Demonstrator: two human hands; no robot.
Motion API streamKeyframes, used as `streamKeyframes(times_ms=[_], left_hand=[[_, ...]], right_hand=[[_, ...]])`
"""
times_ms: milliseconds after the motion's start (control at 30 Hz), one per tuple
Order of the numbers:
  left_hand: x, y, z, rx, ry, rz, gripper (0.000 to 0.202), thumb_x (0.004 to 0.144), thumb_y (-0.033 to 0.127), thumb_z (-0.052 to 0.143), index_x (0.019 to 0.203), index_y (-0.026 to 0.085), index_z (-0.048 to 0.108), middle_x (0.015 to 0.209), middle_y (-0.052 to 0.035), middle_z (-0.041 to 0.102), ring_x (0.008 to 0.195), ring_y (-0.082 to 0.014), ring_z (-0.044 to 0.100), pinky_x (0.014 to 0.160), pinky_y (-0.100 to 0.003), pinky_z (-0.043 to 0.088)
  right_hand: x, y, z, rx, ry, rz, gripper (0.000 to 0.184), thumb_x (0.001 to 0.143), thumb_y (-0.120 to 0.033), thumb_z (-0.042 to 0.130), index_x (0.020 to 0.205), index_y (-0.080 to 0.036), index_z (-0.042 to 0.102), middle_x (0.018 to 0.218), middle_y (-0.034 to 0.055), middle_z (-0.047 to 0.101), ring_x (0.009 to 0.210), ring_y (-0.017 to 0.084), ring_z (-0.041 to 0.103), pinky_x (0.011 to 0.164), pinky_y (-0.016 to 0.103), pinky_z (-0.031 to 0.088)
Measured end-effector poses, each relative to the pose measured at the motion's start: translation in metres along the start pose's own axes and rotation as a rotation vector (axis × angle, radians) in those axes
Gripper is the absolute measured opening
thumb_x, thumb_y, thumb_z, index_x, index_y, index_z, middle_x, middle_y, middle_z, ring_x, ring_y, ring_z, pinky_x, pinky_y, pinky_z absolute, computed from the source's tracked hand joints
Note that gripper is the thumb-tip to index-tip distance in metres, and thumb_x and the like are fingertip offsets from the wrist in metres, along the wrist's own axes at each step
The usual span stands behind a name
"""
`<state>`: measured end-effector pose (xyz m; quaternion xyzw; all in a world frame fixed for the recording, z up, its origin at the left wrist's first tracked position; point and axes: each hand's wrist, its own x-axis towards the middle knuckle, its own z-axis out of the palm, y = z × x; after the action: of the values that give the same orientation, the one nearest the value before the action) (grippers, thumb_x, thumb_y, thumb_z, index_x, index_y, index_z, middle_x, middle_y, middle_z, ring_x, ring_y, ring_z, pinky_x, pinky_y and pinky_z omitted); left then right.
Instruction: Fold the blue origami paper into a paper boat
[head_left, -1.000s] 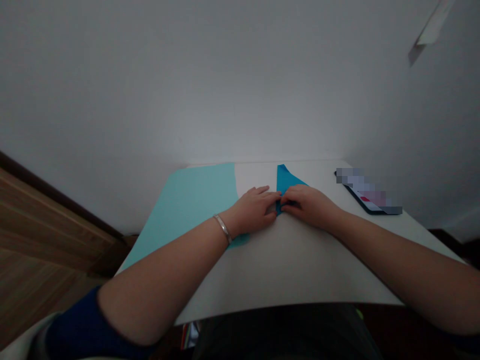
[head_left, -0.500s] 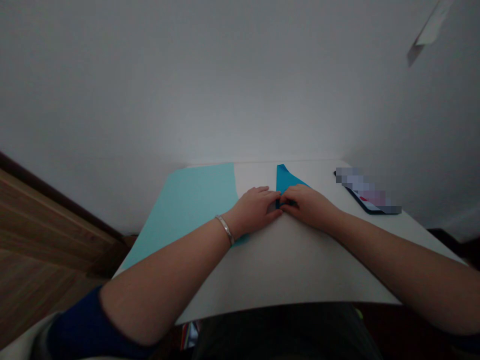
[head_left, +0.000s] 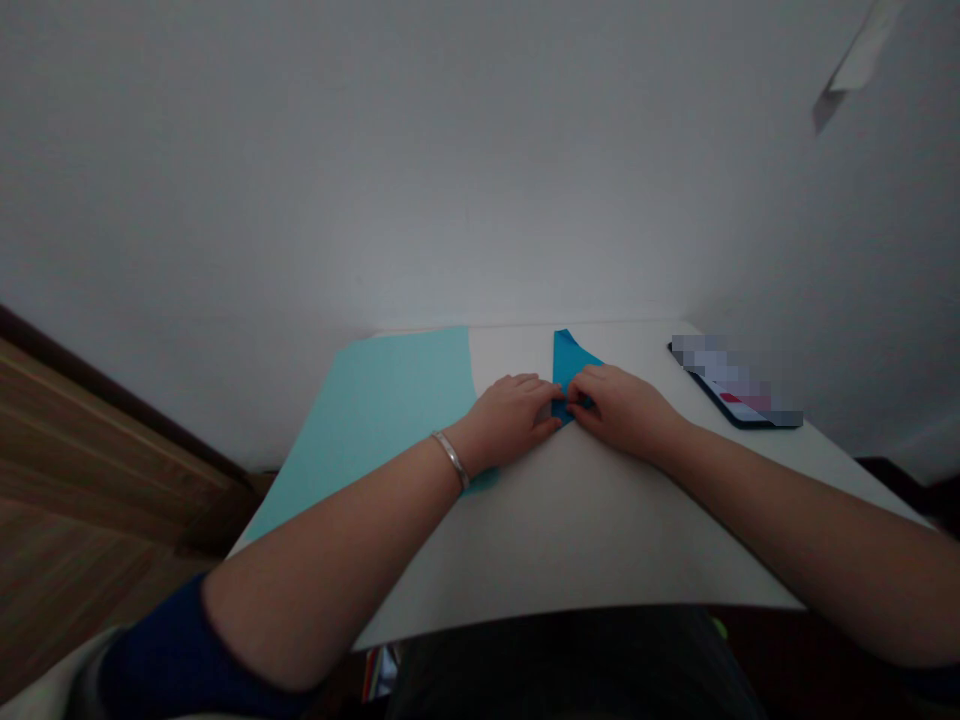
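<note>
A piece of blue folded paper (head_left: pixel 571 355) lies on the white table, its narrow tip pointing toward the wall. My left hand (head_left: pixel 514 415) rests palm down at the paper's left edge, fingers stretched and thumb apart, with the fingertips touching that edge. From the right, my right hand (head_left: pixel 619 408) bends over the paper, thumb and forefinger closed together on its lower part. That hand covers the right side of the sheet. A bracelet (head_left: pixel 452 458) circles my left wrist.
A light turquoise sheet (head_left: pixel 397 400) covers the table's left side, partly under my left forearm. A phone (head_left: pixel 731 388), partly blurred out, lies at the right. The white table (head_left: pixel 570 550) meets a wall (head_left: pixel 480 180) at the back. Wooden furniture (head_left: pixel 97 450) stands at the left.
My right hand's fingertips have shifted slightly right, away from the left fingertips. More of the blue paper's lower corner shows between the hands. My left hand has barely moved.
</note>
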<state>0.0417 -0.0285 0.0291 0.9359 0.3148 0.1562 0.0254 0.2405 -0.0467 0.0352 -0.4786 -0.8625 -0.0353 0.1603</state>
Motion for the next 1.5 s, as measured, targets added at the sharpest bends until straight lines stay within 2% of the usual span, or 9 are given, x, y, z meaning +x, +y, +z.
streamKeyframes(times_ms=[133, 400, 667, 900, 1067, 1167, 1333, 1500], left_hand=[[-0.001, 0.002, -0.002, -0.007, 0.015, 0.004, 0.031, 0.091, 0.033, 0.051, 0.118, 0.019, 0.056, 0.109, -0.0094, 0.062, 0.107, -0.0227, 0.056, 0.094, -0.040, 0.043], [-0.001, 0.003, -0.005, -0.032, 0.003, 0.002, 0.032, 0.089, 0.035, 0.053, 0.118, 0.020, 0.057, 0.106, -0.0089, 0.062, 0.103, -0.0230, 0.056, 0.091, -0.039, 0.045], [0.000, 0.000, -0.003, -0.014, -0.013, -0.002, 0.035, 0.086, 0.031, 0.057, 0.117, 0.018, 0.056, 0.110, -0.0101, 0.062, 0.105, -0.0242, 0.057, 0.093, -0.039, 0.044], [0.000, -0.003, -0.002, -0.020, -0.026, 0.046, 0.033, 0.087, 0.030, 0.055, 0.119, 0.022, 0.057, 0.113, -0.0075, 0.063, 0.109, -0.0226, 0.055, 0.095, -0.040, 0.042], [-0.001, -0.002, -0.002, -0.003, -0.029, 0.071, 0.032, 0.089, 0.028, 0.052, 0.120, 0.025, 0.057, 0.127, -0.0052, 0.058, 0.116, -0.0231, 0.052, 0.099, -0.042, 0.040], [-0.001, 0.000, -0.003, 0.022, -0.033, 0.059, 0.032, 0.090, 0.028, 0.051, 0.120, 0.025, 0.058, 0.129, -0.0048, 0.058, 0.116, -0.0233, 0.052, 0.099, -0.042, 0.040], [-0.001, 0.002, -0.004, 0.048, -0.025, 0.049, 0.030, 0.089, 0.029, 0.052, 0.116, 0.018, 0.059, 0.123, -0.0077, 0.061, 0.112, -0.0237, 0.054, 0.097, -0.040, 0.043], [-0.001, 0.001, -0.002, 0.038, -0.003, 0.049, 0.032, 0.088, 0.028, 0.053, 0.117, 0.017, 0.059, 0.123, -0.0080, 0.061, 0.113, -0.0239, 0.054, 0.098, -0.040, 0.043]], right_hand=[[-0.001, -0.004, 0.000, 0.016, 0.019, -0.006, 0.016, 0.079, -0.032, 0.059, 0.087, -0.018, 0.058, 0.087, 0.0082, 0.062, 0.084, 0.023, 0.055, 0.074, 0.035, 0.042], [0.000, 0.002, 0.005, 0.089, 0.037, 0.022, 0.022, 0.075, -0.037, 0.063, 0.086, -0.019, 0.060, 0.086, 0.0071, 0.065, 0.080, 0.022, 0.057, 0.071, 0.034, 0.042], [0.003, 0.014, 0.008, 0.138, -0.004, 0.168, 0.021, 0.072, -0.037, 0.066, 0.086, -0.022, 0.062, 0.082, 0.0028, 0.066, 0.073, 0.019, 0.058, 0.063, 0.030, 0.039], [0.004, 0.026, 0.010, 0.182, -0.032, 0.164, 0.013, 0.075, -0.027, 0.062, 0.087, -0.021, 0.063, 0.082, 0.0026, 0.066, 0.072, 0.017, 0.057, 0.063, 0.028, 0.039], [0.004, 0.028, 0.008, 0.108, -0.026, 0.127, 0.010, 0.077, -0.020, 0.055, 0.082, -0.021, 0.064, 0.078, 0.0030, 0.065, 0.070, 0.017, 0.054, 0.063, 0.029, 0.038], [0.003, 0.021, 0.003, 0.101, 0.006, 0.046, 0.011, 0.077, -0.017, 0.054, 0.081, -0.020, 0.064, 0.079, 0.0039, 0.065, 0.073, 0.018, 0.055, 0.068, 0.031, 0.040], [-0.001, 0.010, -0.004, 0.136, -0.016, -0.310, 0.010, 0.081, -0.020, 0.056, 0.083, -0.021, 0.066, 0.085, 0.0046, 0.066, 0.081, 0.019, 0.056, 0.073, 0.032, 0.042], [-0.003, 0.009, -0.005, 0.031, 0.022, -0.444, 0.017, 0.085, -0.020, 0.053, 0.084, -0.022, 0.069, 0.087, 0.0054, 0.067, 0.080, 0.019, 0.057, 0.070, 0.031, 0.042]])
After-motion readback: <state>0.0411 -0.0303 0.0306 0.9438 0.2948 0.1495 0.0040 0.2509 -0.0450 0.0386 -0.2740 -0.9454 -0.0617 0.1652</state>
